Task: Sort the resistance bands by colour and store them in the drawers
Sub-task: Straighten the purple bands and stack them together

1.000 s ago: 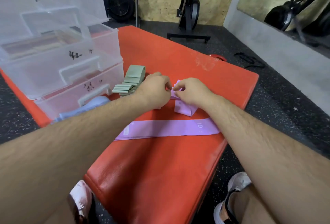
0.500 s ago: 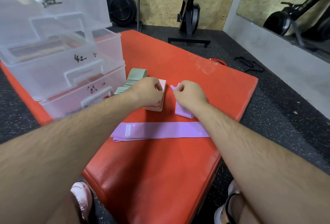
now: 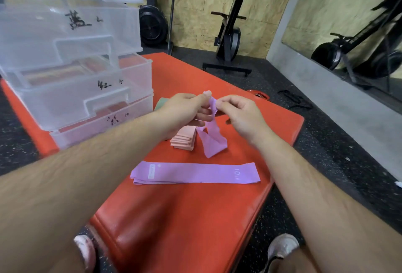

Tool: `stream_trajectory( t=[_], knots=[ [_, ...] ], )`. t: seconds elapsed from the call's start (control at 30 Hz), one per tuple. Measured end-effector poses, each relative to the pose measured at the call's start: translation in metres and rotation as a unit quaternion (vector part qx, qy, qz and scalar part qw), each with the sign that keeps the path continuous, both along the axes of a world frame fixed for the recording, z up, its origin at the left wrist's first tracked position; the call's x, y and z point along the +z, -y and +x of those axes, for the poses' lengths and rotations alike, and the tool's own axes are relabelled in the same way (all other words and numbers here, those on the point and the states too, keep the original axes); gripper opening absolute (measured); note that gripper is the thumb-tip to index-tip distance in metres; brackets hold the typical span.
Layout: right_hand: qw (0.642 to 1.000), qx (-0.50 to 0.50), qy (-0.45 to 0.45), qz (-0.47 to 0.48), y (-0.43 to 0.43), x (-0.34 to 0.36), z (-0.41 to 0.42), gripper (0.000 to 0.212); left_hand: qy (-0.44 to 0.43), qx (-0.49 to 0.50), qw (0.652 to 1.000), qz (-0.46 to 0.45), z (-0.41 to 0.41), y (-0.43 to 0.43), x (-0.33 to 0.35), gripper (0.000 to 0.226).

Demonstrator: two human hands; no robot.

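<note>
Up come both hands off the mat, and the little purple band (image 3: 212, 140) that sat folded half a second ago now hangs unfurled between them! The left hand (image 3: 187, 109) pinches its top edge between thumb and forefinger. The right hand (image 3: 241, 116) pinches the same edge just beside it, and the other fingers of both are loosely curled. The band's lower loop dangles down and looks to touch the red mat (image 3: 174, 218), right beside the pink stack (image 3: 185, 140), which the left hand no longer covers. Nearer the person, a second purple band (image 3: 195, 173) lies flat and stretched out across the mat, apart from the hanging one. A sliver of the green bands (image 3: 161, 103) peeks out behind the left hand. Off to the left, the clear drawer unit (image 3: 71, 96) stands on the mat, its two lower drawers sticking out further than those above, black marks on their fronts.
</note>
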State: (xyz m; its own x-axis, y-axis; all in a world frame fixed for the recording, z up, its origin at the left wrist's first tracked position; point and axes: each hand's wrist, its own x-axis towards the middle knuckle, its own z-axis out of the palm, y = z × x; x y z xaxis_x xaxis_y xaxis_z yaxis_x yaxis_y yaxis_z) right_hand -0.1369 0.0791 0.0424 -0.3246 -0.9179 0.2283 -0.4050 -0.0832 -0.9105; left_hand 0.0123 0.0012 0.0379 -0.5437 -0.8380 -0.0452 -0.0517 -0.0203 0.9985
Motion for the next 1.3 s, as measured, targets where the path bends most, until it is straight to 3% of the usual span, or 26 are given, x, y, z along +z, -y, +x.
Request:
stream_trajectory(
  t=[0.13,0.3,0.47,0.63,0.97,1.3],
  knots=[
    [0.997,0.057,-0.056,-0.007,-0.005,-0.001,0.011,0.014,0.025,0.041,0.999,-0.015,0.007,-0.001,0.000,0.032],
    [0.996,0.009,-0.050,-0.067,0.003,-0.002,0.010,0.017,0.097,0.062,0.989,-0.091,0.024,0.001,0.006,0.026],
    [0.986,0.148,-0.075,0.009,0.009,-0.010,0.018,0.045,0.159,0.034,0.969,-0.189,0.041,-0.005,0.009,0.028],
    [0.979,0.176,-0.088,0.063,0.014,-0.014,0.022,0.018,0.184,0.066,0.947,-0.256,0.055,-0.006,0.007,0.027],
    [0.955,0.186,-0.139,0.184,-0.006,-0.010,-0.008,0.027,0.096,0.179,0.955,-0.216,0.092,0.007,0.019,0.037],
    [0.979,0.111,-0.078,0.153,-0.040,0.000,-0.050,0.026,0.074,0.175,0.962,-0.194,0.098,0.003,0.016,0.033]
  ],
)
